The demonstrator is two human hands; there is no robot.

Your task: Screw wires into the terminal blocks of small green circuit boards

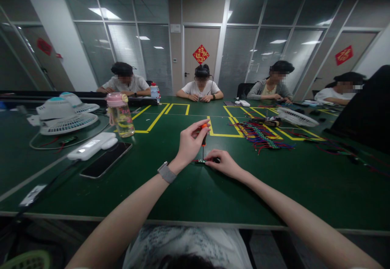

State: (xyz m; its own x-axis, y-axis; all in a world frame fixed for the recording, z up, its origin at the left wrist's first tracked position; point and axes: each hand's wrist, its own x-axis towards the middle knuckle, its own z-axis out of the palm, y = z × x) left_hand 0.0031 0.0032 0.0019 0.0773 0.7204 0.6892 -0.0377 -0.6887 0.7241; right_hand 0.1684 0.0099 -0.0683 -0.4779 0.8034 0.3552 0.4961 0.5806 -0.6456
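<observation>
My left hand (191, 141), with a grey watch on its wrist, is closed around the orange and black handle of a screwdriver (203, 145). The screwdriver stands upright, its shaft pointing down at a small circuit board (200, 161) on the green table. Whether the tip sits in a screw is too small to tell. Low on the tabletop, my right hand (223, 162) pinches the right end of that board, its fingers pressed together. Part of the board is hidden behind those fingertips.
A smartphone (106, 160), a white power strip (91, 145), a pink-lidded bottle (120, 115) and white fans (65, 117) stand left. Several wired circuit boards (262, 134) lie right, near a fan grille (297, 117). Yellow tape (224, 134) marks the table (170, 200). Several people sit opposite.
</observation>
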